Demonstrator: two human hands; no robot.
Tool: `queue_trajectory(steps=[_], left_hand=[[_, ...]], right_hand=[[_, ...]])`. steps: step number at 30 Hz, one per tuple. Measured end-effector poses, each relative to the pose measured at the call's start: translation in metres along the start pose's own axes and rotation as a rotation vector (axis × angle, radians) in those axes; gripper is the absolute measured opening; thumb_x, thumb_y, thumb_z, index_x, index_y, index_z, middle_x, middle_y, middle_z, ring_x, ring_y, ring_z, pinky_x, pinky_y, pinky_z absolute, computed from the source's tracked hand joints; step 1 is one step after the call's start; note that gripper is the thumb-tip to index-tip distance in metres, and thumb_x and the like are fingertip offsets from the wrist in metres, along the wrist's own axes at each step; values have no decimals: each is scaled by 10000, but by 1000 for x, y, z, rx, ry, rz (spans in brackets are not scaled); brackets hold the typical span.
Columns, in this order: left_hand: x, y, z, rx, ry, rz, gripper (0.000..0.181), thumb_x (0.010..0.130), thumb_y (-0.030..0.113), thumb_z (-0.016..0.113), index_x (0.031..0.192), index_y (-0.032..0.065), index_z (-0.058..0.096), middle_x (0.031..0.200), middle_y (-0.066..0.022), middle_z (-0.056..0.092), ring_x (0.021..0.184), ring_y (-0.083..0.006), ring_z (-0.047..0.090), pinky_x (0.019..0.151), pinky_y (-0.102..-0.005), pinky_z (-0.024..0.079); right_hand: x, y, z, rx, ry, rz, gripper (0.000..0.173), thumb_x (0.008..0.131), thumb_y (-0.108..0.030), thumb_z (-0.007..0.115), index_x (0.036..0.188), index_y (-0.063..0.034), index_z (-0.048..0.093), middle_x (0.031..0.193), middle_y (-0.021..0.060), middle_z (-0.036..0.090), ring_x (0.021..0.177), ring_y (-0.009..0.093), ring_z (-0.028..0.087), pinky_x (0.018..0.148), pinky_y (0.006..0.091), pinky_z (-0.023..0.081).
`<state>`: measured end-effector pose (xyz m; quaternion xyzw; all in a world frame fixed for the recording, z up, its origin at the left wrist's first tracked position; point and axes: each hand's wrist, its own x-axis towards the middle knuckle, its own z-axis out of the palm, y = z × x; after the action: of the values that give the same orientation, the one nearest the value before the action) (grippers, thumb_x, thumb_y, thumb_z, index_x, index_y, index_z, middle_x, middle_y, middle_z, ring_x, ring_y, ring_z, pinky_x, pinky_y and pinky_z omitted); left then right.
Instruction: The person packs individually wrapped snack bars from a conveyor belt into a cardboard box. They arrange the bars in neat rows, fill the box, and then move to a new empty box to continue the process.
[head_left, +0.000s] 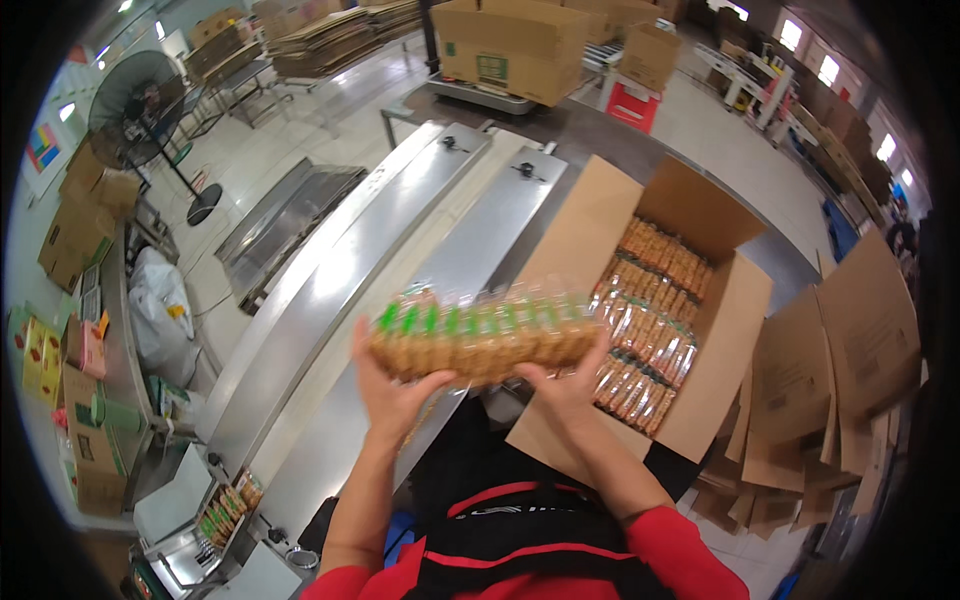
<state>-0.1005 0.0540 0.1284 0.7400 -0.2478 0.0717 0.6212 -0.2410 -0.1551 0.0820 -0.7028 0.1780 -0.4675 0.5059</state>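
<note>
Between my two hands is a long row of clear plastic packs of golden-brown snacks (480, 345), with green print along the top. My left hand (394, 390) presses on its left end, thumb below. At the right end, my right hand (566, 375) grips it the same way. The row is held above the near edge of the steel conveyor (360, 292). Just right of my right hand stands an open cardboard box (697, 420), its flaps spread. Several rows of similar snack packs (649, 322) lie inside it. Motion blurs the held packs slightly.
More packs (229, 514) sit at the conveyor's lower left end. Folded cardboard boxes (795, 375) lean at the right. A large carton (510, 52) rests on a scale (480, 96) at the far end. A pedestal fan (139, 109) and a steel tray (289, 225) stand at the left.
</note>
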Motion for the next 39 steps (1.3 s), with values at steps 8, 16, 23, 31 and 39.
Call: queue_trajectory(steps=[8,16,23,31,39], left_hand=[[44,62,277,-124,-400,327,1288,645,449,972,1598,11,224,1505,-233,425,1414,-377,421,1168,-472,368],[45,40,377,492,-588,279,1298,709,708,816,1623,44,176,1455,-229,457,1352,-400,439,1143,-583,297],[42,25,396,793,-556,470,1307,759,874,617,1592,-58,234,1639,-234,271,1516,-380,239,1196,-615,170],[56,44,428,603,-610,707,795,973,620,546,1603,163,380,1679,-178,285,1563,-388,216,1202,-690,147],[37,24,426,501,-505,791,476,965,459,595,1291,117,655,1155,-109,644,1176,-313,527,1065,-555,333]], right_hand=[[86,24,-196,-599,557,51,1256,718,-470,945,1572,55,189,1475,294,457,1370,404,479,1132,455,405],[111,49,-221,-1003,457,257,1176,742,-607,856,1578,-11,283,1404,257,490,1331,413,455,1112,575,354],[127,62,-221,-1357,93,483,1216,825,-864,547,1533,108,366,1691,195,212,1583,372,110,1238,635,97],[148,92,-227,-1329,134,124,826,962,-604,594,1569,-71,422,1672,208,269,1554,426,180,1219,661,152],[138,100,-212,-1481,-50,143,647,1010,-522,552,1587,-256,426,1519,180,443,1454,370,359,1199,674,198]])
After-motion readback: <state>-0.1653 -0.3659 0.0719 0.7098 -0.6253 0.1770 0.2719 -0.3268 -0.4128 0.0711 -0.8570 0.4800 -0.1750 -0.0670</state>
